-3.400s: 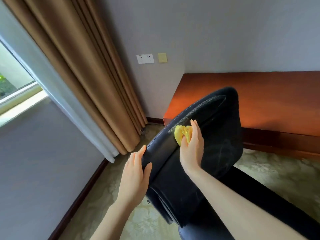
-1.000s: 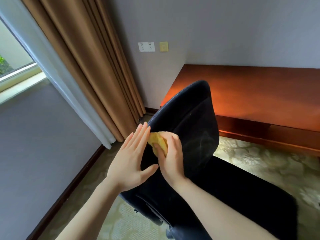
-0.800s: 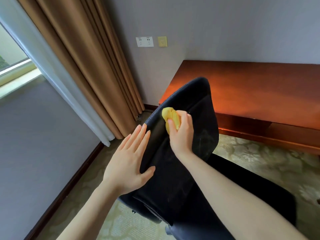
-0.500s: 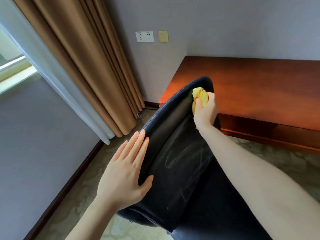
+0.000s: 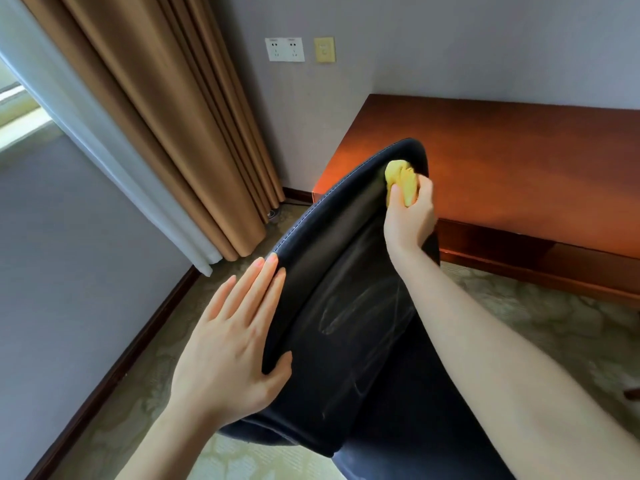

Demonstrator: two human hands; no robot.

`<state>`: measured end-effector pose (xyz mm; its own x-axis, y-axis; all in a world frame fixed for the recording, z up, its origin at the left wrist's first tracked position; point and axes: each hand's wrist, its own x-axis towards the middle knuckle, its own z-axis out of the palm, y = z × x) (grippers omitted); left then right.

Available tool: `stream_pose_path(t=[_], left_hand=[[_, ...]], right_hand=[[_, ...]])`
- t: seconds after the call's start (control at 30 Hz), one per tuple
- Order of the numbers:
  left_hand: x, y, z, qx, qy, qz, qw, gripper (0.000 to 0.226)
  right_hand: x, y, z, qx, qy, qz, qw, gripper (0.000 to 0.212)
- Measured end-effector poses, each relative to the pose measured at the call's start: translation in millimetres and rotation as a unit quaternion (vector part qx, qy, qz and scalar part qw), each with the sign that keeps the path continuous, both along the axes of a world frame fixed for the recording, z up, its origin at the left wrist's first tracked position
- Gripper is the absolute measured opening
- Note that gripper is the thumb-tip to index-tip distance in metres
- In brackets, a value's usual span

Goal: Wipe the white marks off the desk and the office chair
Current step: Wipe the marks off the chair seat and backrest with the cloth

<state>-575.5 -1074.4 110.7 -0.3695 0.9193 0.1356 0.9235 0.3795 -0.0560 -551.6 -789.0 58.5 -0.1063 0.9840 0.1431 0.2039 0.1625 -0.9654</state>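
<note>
— What sort of place is this?
— A hotel room or home study (hard to tell which). Patterned carpet (image 5: 561, 317), floor-length tan curtains (image 5: 156, 116) by the window (image 5: 14, 105).
— And for work?
— A wooden desk (image 5: 519, 150) fitted into the wall corner, a black office chair (image 5: 329, 271) before it, and wall sockets (image 5: 284, 49).

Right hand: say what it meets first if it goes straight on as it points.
Probably the top edge of the office chair, just beyond the yellow cloth the right hand grips; then the desk, depth unclear.

Bare left forearm (image 5: 162, 445), bare right forearm (image 5: 485, 341)
</note>
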Motion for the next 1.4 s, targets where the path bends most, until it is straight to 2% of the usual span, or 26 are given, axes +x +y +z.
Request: stream_pose_path(t=[0.13, 0.3, 0.53, 0.67, 0.73, 0.83, 0.93, 1.1, 1.23, 1.4], left_hand=[[0, 0, 0, 0.000, 0.006, -0.005, 1.000, 0.089], [0, 1, -1, 0.004, 0.006, -0.001, 1.000, 0.089], [5, -2, 3, 0.017, -0.004, -0.007, 1.000, 0.092], [9, -3, 5, 0.016, -0.003, -0.014, 1.000, 0.089], [9, -4, 5, 0.007, 0.002, -0.014, 1.000, 0.088], [9, -4, 4, -0.007, 0.011, -0.011, 1.000, 0.087], [9, -4, 5, -0.016, 0.020, -0.006, 1.000, 0.087], [8, -4, 6, -0.008, 0.010, -0.009, 1.000, 0.087], [6, -2, 5, 0.007, -0.003, -0.009, 1.000, 0.089], [3, -1, 4, 0.020, -0.021, -0.013, 0.999, 0.092]], right_hand=[[13, -62, -4, 0.066, 0.015, 0.050, 0.996, 0.030], [37, -124, -10, 0.104, 0.027, 0.154, 0.982, 0.030], [73, -184, -20, 0.135, 0.062, 0.281, 0.948, 0.028], [99, -176, -23, 0.124, 0.078, 0.394, 0.907, 0.024], [105, -159, -20, 0.118, 0.081, 0.372, 0.917, 0.026], [99, -111, -5, 0.100, 0.046, 0.224, 0.968, 0.027], [80, -42, 14, 0.053, 0.019, 0.121, 0.991, 0.022], [44, 48, 36, -0.033, -0.022, 0.015, 0.999, 0.023], [11, 84, 47, -0.090, -0.040, -0.007, 0.995, 0.025], [-20, 70, 50, -0.067, -0.011, -0.015, 0.998, 0.023]])
